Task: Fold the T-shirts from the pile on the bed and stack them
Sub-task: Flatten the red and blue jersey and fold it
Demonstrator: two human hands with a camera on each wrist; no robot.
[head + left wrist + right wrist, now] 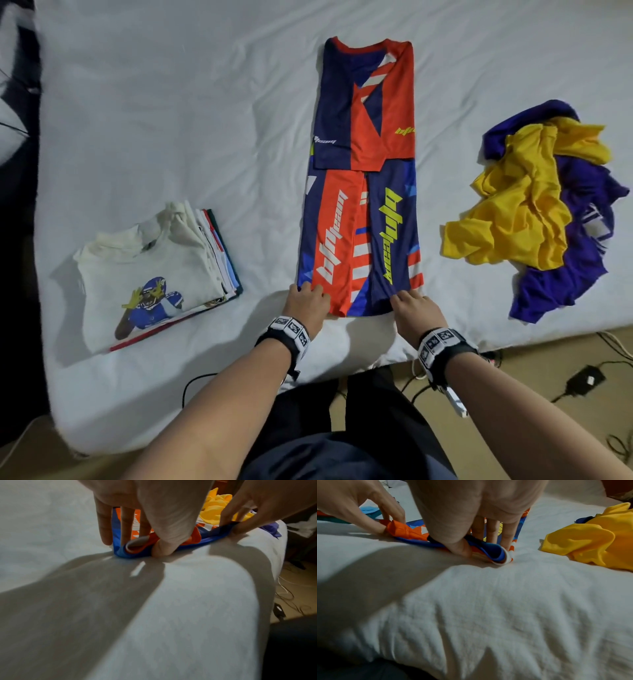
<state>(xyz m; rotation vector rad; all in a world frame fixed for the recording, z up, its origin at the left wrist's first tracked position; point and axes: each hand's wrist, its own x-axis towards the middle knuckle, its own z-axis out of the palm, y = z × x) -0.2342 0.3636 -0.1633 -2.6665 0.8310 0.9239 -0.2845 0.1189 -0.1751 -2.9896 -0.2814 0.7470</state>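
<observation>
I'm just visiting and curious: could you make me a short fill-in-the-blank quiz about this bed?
Both hands pinch the ____ edge of the red and navy jersey.
The folded stack lies to the jersey's ____.
The top shirt of the stack is ____.
The unfolded pile is purple and ____.

Missing words: bottom; left; white; yellow

Jersey [363, 192] laid lengthwise mid-bed [205, 102]; folded stack [154, 274] to its left, unfolded pile [541, 212] to right; both hands at jersey's near hem.

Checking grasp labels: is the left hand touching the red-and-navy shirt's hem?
Touching. Left wrist view shows the left hand pinching the red-and-navy shirt hem, thumb under, fingers on top.
</observation>
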